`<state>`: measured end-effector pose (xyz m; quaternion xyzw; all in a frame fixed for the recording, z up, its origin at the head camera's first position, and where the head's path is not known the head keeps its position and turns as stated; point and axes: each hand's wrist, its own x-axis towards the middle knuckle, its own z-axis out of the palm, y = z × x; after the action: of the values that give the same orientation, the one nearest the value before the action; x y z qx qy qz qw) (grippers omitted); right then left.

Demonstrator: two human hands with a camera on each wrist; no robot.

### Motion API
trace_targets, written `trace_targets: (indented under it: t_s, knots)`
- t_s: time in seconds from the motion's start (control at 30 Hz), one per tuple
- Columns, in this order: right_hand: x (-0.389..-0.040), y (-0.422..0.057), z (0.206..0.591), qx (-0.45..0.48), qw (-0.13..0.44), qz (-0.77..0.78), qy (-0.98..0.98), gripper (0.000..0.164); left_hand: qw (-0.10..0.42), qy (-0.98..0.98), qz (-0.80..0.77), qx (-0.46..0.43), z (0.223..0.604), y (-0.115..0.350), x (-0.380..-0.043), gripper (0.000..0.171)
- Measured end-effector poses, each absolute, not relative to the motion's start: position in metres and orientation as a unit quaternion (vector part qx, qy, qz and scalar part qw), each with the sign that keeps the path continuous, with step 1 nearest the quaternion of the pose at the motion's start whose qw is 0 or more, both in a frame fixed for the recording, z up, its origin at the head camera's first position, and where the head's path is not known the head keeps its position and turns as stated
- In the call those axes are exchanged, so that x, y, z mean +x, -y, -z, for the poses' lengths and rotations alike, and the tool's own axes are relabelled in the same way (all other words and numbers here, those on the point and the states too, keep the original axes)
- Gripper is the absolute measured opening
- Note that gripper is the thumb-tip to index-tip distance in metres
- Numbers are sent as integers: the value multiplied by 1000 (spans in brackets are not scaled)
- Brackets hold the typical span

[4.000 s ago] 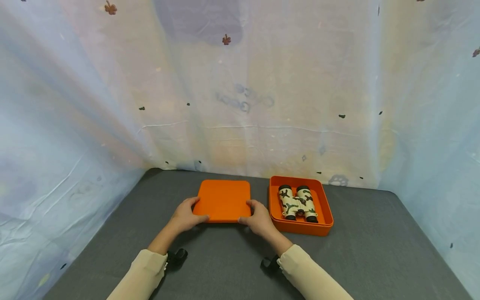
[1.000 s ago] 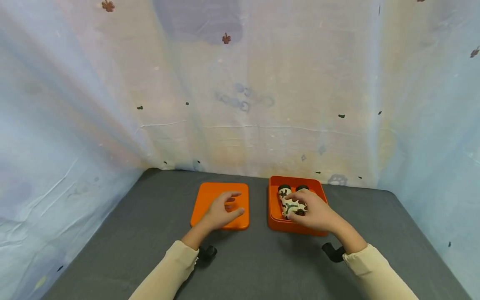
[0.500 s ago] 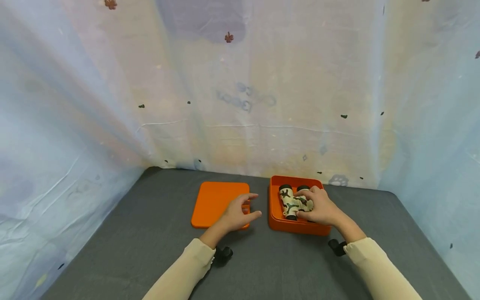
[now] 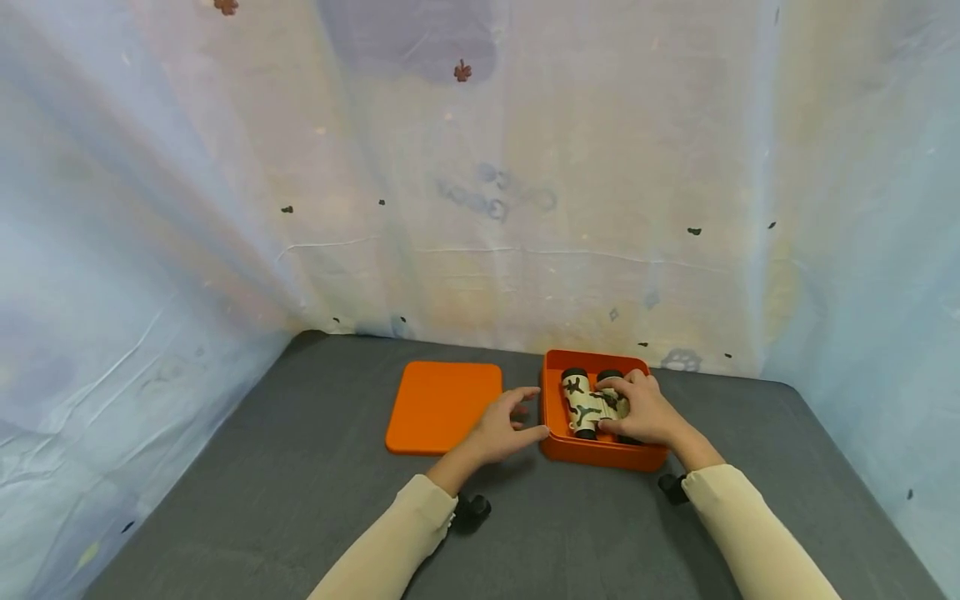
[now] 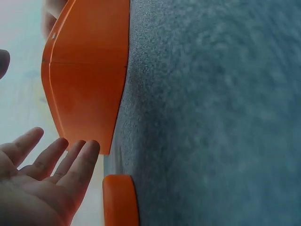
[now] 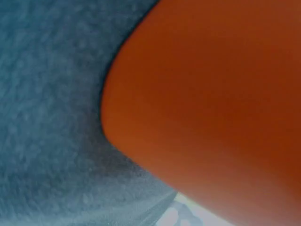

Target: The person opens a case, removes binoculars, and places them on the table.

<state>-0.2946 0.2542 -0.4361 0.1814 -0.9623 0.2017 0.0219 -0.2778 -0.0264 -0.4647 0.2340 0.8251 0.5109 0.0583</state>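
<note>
Camouflage-patterned binoculars [image 4: 581,406] lie inside an orange box [image 4: 600,457] at the right of centre in the head view. My right hand [image 4: 648,412] reaches over the box's right side, fingers and thumb curled round the right barrel, which they partly cover. Close to the box's left wall is my left hand [image 4: 502,429], its fingers spread and holding nothing. In the left wrist view, these relaxed fingers [image 5: 84,162] show in front of the box wall [image 5: 89,94]. Only the box's outer side [image 6: 202,103] fills the right wrist view; the right hand is out of sight there.
An orange lid [image 4: 442,404] lies flat on the grey table [image 4: 300,483], left of the box. Behind the table hangs a pale patterned curtain [image 4: 480,275], which also runs along both sides. Black wrist cameras [image 4: 472,510] sit under the sleeves.
Both hands have left the lid, which now lies flat. My right hand has moved right onto the binoculars; my left hand has moved right, from over the lid to the box's left side.
</note>
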Motion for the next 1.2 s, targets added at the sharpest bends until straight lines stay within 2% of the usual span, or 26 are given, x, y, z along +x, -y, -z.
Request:
trace_targets:
  t_s: [0.43,0.9,1.2]
  knots:
    - [-303,-254,444,187,47,-201,960,55,69,-840,-494,213,471,15,-292,68]
    - [-303,-253,446,186,45,-186,964,59,82,-833,-500,223,468,10,-294,74]
    - [-303,-256,446,187,36,-214,958,55,87,-831,-500,229,468,6,-293,77]
